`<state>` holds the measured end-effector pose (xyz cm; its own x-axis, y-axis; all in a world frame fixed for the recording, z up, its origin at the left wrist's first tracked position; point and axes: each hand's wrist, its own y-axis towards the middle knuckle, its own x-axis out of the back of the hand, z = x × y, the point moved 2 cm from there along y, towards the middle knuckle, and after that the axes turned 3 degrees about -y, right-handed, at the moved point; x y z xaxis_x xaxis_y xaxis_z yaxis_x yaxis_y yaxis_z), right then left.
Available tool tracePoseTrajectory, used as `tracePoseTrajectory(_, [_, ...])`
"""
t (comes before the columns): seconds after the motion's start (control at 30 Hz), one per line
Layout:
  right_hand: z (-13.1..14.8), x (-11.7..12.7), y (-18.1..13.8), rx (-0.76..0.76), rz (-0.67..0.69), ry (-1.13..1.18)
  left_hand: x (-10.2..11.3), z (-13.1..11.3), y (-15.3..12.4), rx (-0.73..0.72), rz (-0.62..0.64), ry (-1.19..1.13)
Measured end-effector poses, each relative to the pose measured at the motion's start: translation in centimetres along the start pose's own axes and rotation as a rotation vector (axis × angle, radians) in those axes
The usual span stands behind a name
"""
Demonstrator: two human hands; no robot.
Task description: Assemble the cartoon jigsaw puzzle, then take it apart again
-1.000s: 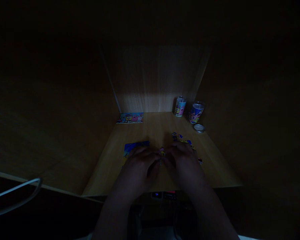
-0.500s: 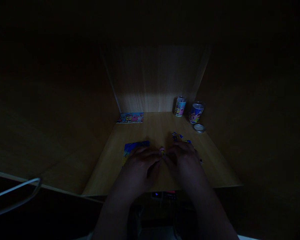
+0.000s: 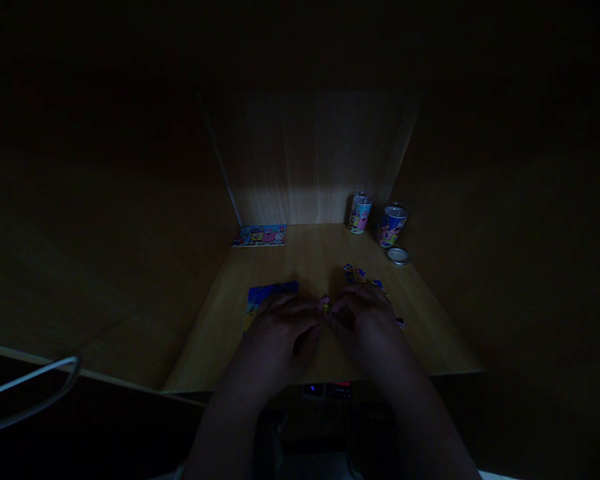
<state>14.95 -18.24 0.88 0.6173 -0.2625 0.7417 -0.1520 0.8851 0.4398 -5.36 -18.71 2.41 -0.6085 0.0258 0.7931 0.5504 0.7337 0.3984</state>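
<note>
Between my two hands is a small pink and yellow jigsaw piece [image 3: 325,306], pinched at its edges by the fingertips of both. My left hand [image 3: 285,327] comes in from the left, its fingers closed, and covers part of a blue and yellow puzzle section [image 3: 273,291] lying on the wooden surface. My right hand [image 3: 364,317] grips from the other side. Loose jigsaw pieces [image 3: 355,273] lie just beyond and beside the right hand, partly hidden by it. The dim light hides finer detail.
Two cartoon-printed cans, a light blue one [image 3: 360,213] and a dark blue one [image 3: 393,225], stand at the back right, with a round metal lid [image 3: 398,256] before them. A cartoon picture card [image 3: 260,235] lies at the back left. Wooden panels enclose the surface [image 3: 215,333]. A white cable [image 3: 30,378] hangs lower left.
Both hands stay close together with the small jigsaw piece between them. The piece and the right fingertips have shifted very slightly.
</note>
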Motion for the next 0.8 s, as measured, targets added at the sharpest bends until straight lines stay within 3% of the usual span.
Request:
tracePoseTrajectory(0.17, [-0.21,-0.30,-0.07,0.026,0.014,0.020,0.08,-0.12,0.02,0.009,0.019,-0.005])
tracePoseTrajectory(0.47, [0.58,-0.63,-0.55,0.037,0.004,-0.227,0.10,-0.16,-0.01,0.003,0.038,0.007])
tracePoseTrajectory(0.8, [0.25,-0.34,-0.06,0.053,0.086,-0.027,0.16,-0.37,0.09,-0.024,0.042,-0.018])
